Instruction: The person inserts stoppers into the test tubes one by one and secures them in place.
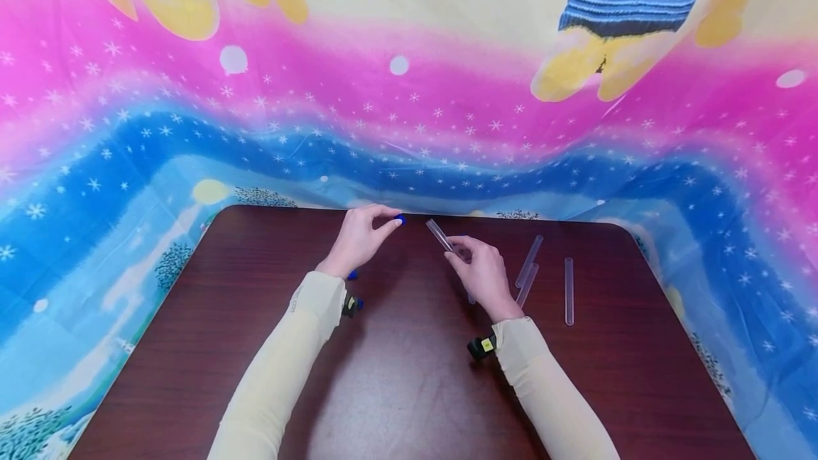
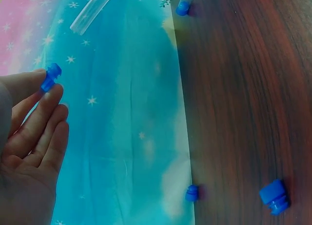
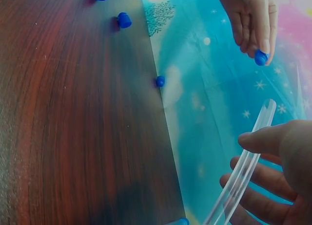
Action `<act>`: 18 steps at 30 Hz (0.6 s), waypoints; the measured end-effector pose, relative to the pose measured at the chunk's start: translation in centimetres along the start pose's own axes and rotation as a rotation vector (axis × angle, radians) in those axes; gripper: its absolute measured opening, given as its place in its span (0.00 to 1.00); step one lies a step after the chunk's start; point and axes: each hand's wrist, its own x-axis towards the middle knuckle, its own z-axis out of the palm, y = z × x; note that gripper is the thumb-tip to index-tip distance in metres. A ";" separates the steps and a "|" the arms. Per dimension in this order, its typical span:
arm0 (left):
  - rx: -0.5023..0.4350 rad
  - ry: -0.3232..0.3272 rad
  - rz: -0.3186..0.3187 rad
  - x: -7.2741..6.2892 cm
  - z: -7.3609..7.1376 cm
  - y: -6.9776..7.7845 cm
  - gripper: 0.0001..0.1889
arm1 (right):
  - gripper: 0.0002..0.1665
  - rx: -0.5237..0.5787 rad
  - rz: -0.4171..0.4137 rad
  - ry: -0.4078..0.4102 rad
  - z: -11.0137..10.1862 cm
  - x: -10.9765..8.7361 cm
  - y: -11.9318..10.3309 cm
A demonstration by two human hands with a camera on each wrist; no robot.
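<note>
My left hand point(image 1: 358, 236) is raised over the far part of the table, pinching a small blue stopper point(image 2: 52, 76) between thumb and index finger. Across from it, my right hand point(image 1: 481, 272) grips a clear test tube point(image 3: 263, 117), thumb on one side and fingers on the other. The tube tilts, its upper end pointing toward the left hand. A gap separates stopper and tube. The tube's lower part is partly hidden by the right hand in the head view.
Three clear tubes, one of them a tube point(image 1: 569, 291) standing apart, lie right of the right hand. Loose blue stoppers point(image 2: 275, 196) lie near the left wrist. A tube with a blue stopper point(image 2: 183, 9) lies on the dark wooden table point(image 1: 409, 389). A patterned cloth point(image 1: 409, 112) hangs behind.
</note>
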 end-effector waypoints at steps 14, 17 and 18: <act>-0.023 -0.002 -0.010 0.1 0.8 0.8 0.13 | 0.19 -0.001 -0.053 -0.018 0.5 -0.2 -0.9; -0.030 0.001 -0.004 0.1 0.9 0.9 0.13 | 0.19 -0.001 -0.064 -0.017 0.4 -0.3 -1.1; -0.033 0.001 -0.004 0.1 1.0 0.9 0.13 | 0.18 -0.002 -0.067 -0.018 0.4 -0.3 -1.2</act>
